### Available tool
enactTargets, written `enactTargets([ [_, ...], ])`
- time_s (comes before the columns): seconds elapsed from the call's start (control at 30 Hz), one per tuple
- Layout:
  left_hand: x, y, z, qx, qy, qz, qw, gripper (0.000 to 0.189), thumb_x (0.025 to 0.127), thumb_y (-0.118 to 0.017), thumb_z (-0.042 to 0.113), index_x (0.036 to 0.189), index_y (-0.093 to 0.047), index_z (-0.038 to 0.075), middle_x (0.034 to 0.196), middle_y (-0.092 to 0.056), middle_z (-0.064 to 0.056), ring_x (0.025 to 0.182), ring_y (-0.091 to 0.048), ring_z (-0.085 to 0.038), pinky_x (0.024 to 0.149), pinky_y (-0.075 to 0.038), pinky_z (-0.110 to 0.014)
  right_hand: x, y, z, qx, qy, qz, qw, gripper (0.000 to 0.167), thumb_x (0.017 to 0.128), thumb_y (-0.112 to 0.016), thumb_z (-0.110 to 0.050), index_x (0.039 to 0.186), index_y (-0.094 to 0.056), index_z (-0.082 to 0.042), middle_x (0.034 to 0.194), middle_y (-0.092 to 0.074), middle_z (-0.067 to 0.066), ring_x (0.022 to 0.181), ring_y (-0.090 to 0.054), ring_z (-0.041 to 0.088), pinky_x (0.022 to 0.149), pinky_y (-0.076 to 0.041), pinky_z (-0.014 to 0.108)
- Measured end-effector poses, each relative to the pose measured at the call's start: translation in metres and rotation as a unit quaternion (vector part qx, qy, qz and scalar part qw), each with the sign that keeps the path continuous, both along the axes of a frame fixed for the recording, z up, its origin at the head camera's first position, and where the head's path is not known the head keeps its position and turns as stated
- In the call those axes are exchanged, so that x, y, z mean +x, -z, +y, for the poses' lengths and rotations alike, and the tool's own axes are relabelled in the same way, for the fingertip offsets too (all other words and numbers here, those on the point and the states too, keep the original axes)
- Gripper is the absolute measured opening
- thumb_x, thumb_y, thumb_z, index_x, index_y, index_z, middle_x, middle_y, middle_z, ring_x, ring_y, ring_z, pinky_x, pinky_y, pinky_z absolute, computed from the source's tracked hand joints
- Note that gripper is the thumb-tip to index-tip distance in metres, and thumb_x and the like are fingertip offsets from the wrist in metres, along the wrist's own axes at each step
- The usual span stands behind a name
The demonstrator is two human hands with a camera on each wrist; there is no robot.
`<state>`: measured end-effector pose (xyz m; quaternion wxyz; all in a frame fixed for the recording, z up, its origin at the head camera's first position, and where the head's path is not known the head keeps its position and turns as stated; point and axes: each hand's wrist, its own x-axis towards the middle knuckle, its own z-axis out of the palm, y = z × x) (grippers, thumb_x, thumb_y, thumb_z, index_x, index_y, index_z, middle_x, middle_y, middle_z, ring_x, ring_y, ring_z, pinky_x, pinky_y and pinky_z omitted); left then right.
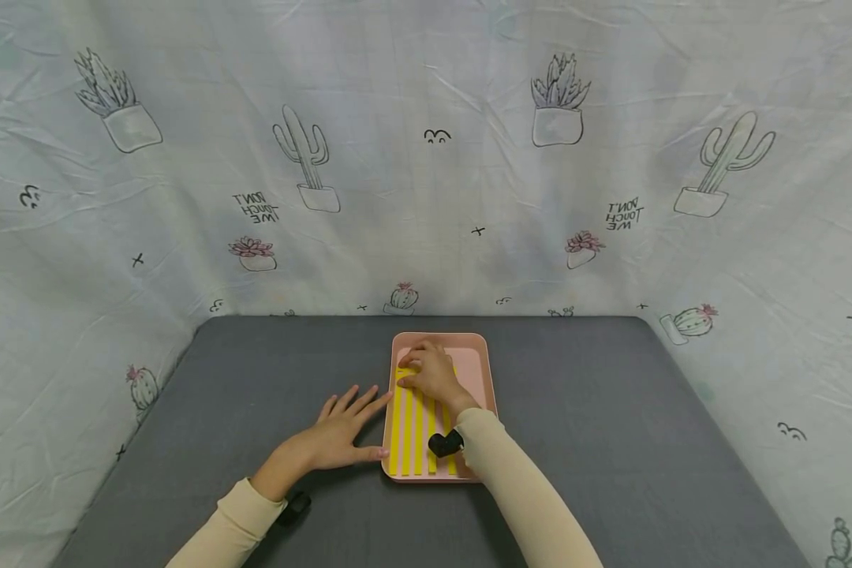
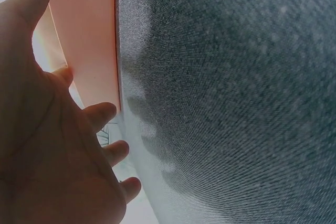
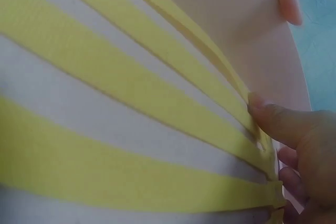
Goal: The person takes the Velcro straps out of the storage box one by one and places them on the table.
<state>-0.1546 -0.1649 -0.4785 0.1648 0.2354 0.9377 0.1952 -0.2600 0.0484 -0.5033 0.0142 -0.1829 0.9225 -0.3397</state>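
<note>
A pink tray (image 1: 472, 363) holds several long yellow strips (image 1: 395, 434) lying side by side, with pale gaps between them. My right hand (image 1: 436, 375) reaches over the tray's far half, its fingers bent down at the far ends of the strips. In the right wrist view its thumb (image 3: 278, 121) presses against the edge of one strip (image 3: 231, 77), which bows up slightly, while the other fingers curl at the strip ends. Beside the tray's left rim, my left hand (image 1: 337, 438) is spread, with thumb and index finger touching the rim.
The tray stands on a dark grey table (image 1: 596, 410). Behind and at both sides hangs a pale curtain (image 1: 397, 158) printed with cacti and potted plants. A black wrist camera (image 1: 445, 443) on the right arm covers part of the strips.
</note>
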Motion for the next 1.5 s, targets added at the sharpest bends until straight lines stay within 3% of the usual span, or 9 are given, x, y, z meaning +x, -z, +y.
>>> enactTargets([
  [0.27, 0.001, -0.001, 0.0, 0.006, -0.002, -0.003, 1.0, 0.09, 0.087, -0.059, 0.067, 0.16, -0.017, 0.033, 0.168, -0.015, -0.01, 0.154, -0.007, -0.045, 0.117, -0.006, -0.072, 0.002, 0.001, -0.002, 0.008, -0.01, 0.018, 0.9998, 0.022, 0.083, -0.081, -0.025, 0.102, -0.071, -0.017, 0.126, -0.058, 0.007, 0.126, -0.047, 0.031, 0.105, -0.036, 0.054],
  [0.6, 0.001, -0.002, 0.0, 0.006, -0.002, -0.006, 1.0, 0.09, 0.087, -0.058, 0.068, 0.16, -0.015, 0.034, 0.168, -0.015, -0.009, 0.154, -0.006, -0.044, 0.117, -0.005, -0.072, 0.005, 0.007, -0.004, -0.008, -0.042, 0.082, 0.9957, 0.02, 0.082, -0.081, -0.019, 0.099, -0.07, -0.018, 0.105, -0.071, -0.001, 0.107, -0.053, 0.024, 0.101, -0.039, 0.048],
  [1.03, 0.003, -0.002, 0.001, 0.01, -0.003, -0.007, 0.9999, 0.091, 0.087, -0.059, 0.068, 0.16, -0.017, 0.033, 0.168, -0.015, -0.01, 0.154, -0.007, -0.044, 0.117, -0.005, -0.071, 0.003, 0.011, -0.002, -0.019, -0.05, 0.081, 0.9952, 0.016, 0.084, -0.08, -0.015, 0.098, -0.072, -0.018, 0.098, -0.075, -0.004, 0.098, -0.056, 0.018, 0.105, -0.037, 0.047],
  [1.33, 0.003, -0.003, 0.001, 0.012, -0.007, -0.003, 0.9999, 0.091, 0.087, -0.06, 0.068, 0.159, -0.018, 0.034, 0.168, -0.016, -0.01, 0.154, -0.007, -0.045, 0.117, -0.005, -0.072, 0.003, 0.013, -0.006, -0.052, -0.022, 0.062, 0.9965, 0.014, 0.086, -0.077, -0.012, 0.096, -0.068, -0.015, 0.094, -0.073, 0.0, 0.099, -0.058, 0.02, 0.11, -0.032, 0.048],
  [1.5, 0.004, -0.003, 0.0, 0.012, -0.006, 0.0, 0.9999, 0.09, 0.087, -0.06, 0.067, 0.159, -0.019, 0.033, 0.167, -0.016, -0.011, 0.154, -0.008, -0.045, 0.117, -0.006, -0.072, 0.005, 0.012, -0.006, -0.083, -0.007, 0.054, 0.9951, 0.01, 0.086, -0.077, -0.013, 0.092, -0.07, -0.014, 0.093, -0.071, 0.001, 0.097, -0.061, 0.02, 0.105, -0.04, 0.043],
])
